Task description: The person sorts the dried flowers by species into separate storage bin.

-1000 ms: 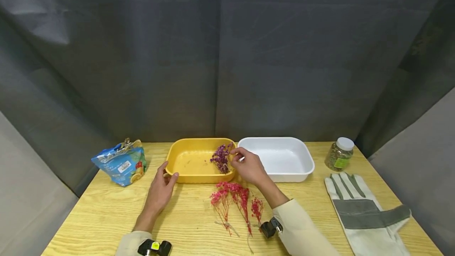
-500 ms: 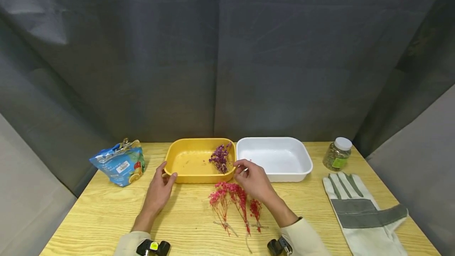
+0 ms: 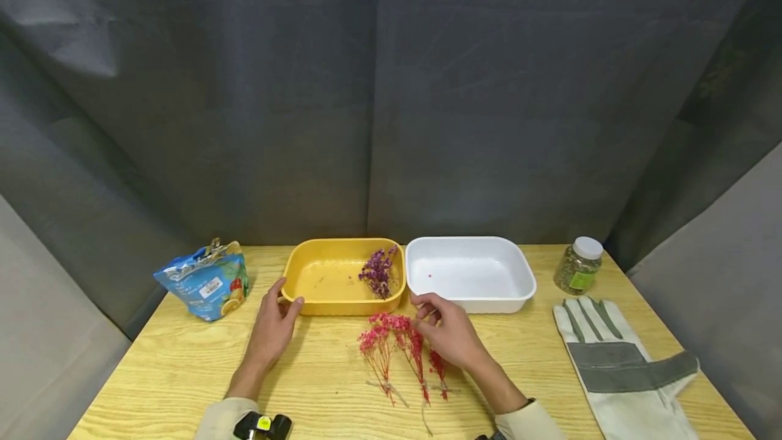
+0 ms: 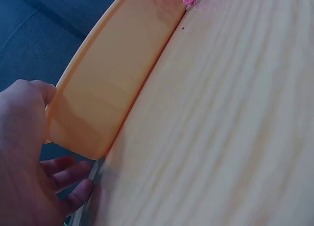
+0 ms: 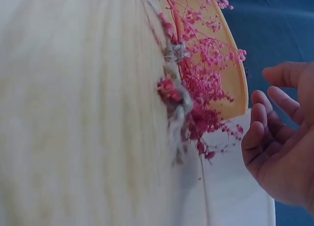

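Observation:
My left hand (image 3: 273, 326) holds the front left corner of a yellow tray (image 3: 342, 307), with the thumb at its front rim and the fingers around the left end. Inside that tray, toward its right end, lies a bunch of purple dried flowers (image 3: 376, 273). My right hand (image 3: 451, 333) is over the table just in front of the trays, its fingers loosely bent and nothing between them. Beneath and beside it are three small bunches of pink dried flowers (image 3: 379, 345), tied with twine. In the right wrist view these pink flowers (image 5: 203, 79) stand apart from the fingers.
A white tray (image 3: 470, 306) adjoins the yellow one on the right, with a tiny pink speck inside. A clipped blue pouch (image 3: 210, 284) stands at the left. On the right are a white-lidded jar (image 3: 578, 267) and a grey-and-white work glove (image 3: 617, 365).
My right hand has drawn back from the purple flowers in the yellow tray toward the pink bunches, coming nearer the front of the table. The left hand stays at the tray's corner.

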Motion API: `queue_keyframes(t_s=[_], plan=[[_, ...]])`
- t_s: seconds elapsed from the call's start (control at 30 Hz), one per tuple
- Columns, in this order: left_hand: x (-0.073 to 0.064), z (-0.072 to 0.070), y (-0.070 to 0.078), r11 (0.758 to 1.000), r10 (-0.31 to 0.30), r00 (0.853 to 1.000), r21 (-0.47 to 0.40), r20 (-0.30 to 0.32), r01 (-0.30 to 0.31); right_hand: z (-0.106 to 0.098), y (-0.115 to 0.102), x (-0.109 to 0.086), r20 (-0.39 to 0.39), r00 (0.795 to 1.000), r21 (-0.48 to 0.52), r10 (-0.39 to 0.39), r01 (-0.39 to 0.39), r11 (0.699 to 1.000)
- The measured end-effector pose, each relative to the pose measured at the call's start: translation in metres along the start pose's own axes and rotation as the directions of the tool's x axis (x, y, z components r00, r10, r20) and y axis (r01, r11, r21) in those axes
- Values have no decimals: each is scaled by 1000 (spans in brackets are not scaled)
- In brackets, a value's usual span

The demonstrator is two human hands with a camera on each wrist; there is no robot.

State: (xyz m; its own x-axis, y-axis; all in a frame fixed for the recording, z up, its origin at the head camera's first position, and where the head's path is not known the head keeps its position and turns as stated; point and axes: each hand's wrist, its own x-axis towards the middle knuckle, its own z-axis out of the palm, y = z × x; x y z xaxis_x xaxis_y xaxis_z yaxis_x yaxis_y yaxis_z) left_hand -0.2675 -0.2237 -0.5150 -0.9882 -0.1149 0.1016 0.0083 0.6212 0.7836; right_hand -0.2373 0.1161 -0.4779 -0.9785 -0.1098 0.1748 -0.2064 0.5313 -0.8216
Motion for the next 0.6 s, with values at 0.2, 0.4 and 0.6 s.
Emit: queue_keyframes(t_s=[0.2,0.4,0.6], plan=[[-1,-9,9,998,57,989,5,-139,-57,-8,6,-5,-8,1000,18,11,-10,1000],[-5,-11,31,986,162,953,-5,-256,-169,-24,16,-7,-26,1000,25,12,-12,1000],[-16,-3,56,942,323,906,2,-274,-336,-43,31,-7,-62,998,29,-25,27,999]])
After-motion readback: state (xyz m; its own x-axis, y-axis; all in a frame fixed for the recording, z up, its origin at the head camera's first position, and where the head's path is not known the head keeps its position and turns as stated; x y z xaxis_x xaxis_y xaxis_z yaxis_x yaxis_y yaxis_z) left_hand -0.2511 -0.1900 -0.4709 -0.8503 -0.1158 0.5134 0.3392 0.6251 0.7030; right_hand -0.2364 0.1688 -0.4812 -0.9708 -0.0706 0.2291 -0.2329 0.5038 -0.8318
